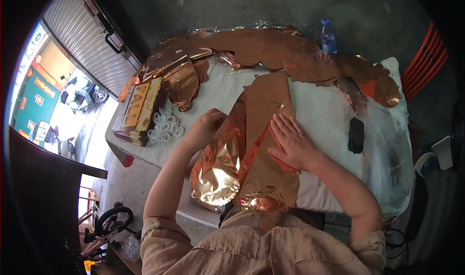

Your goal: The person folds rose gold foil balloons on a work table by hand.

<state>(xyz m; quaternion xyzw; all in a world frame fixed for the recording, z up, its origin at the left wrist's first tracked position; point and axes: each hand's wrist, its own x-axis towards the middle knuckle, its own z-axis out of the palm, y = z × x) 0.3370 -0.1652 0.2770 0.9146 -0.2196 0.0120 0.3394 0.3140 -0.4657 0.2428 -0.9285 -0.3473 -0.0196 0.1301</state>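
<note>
A flat, copper-coloured foil balloon [264,100] lies in front of me, its near part folded and creased and reaching over the table's front edge. My right hand [293,142] rests on it with the fingers stretched out and the palm down. At its left edge, my left hand [209,125] has curled fingers closed on the foil; the fingertips are partly hidden. A shiny loose flap [218,171] of the foil hangs below my left hand. To the left of that hand lies a pile of white plastic rings [166,127].
More flat foil balloons [261,47] cover the table's far side. Printed card packets [138,110] are stacked at left. A water bottle [328,37] stands at the back; a black oblong object [356,135] and clear plastic bags [387,149] lie at right. The cloth-covered table [319,115] has rounded corners.
</note>
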